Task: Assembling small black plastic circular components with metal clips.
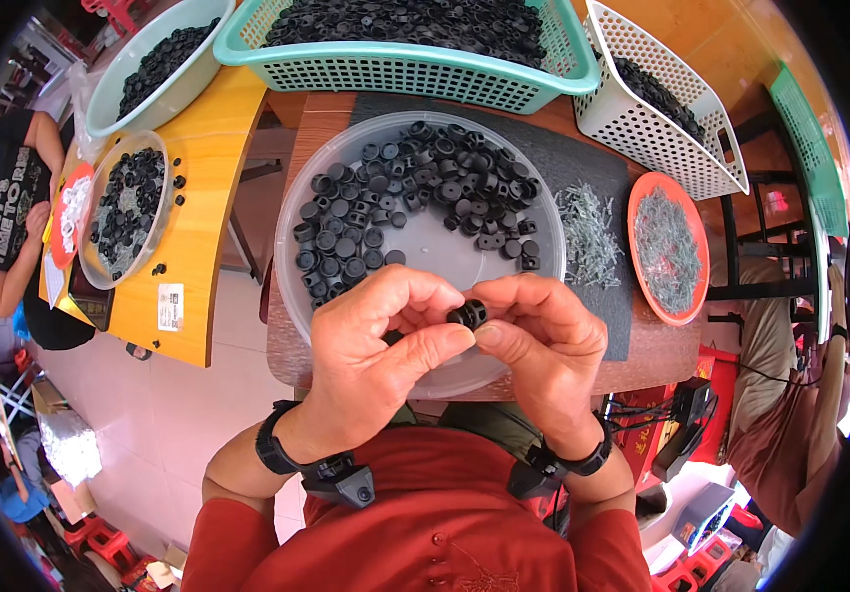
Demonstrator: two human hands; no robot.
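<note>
Over the near part of a clear round tub (553,212), my two hands meet around a small black plastic piece (470,314) that looks like a cord lock. My left hand (366,335) pinches it from the left between thumb and fingers. From the right, the thumb and fingertips of my right hand (548,340) close on it too. Many loose black plastic parts (346,247), some capped and some with holes, lie heaped along the tub's far and left sides. My fingers cover part of the held piece.
Silvery springs lie in a pile (592,237) on a dark mat and in an orange plate (696,306). Behind the tub stand a green basket (395,67) and a white basket (632,128) of black parts. A person (10,197) sits by the yellow table (198,257).
</note>
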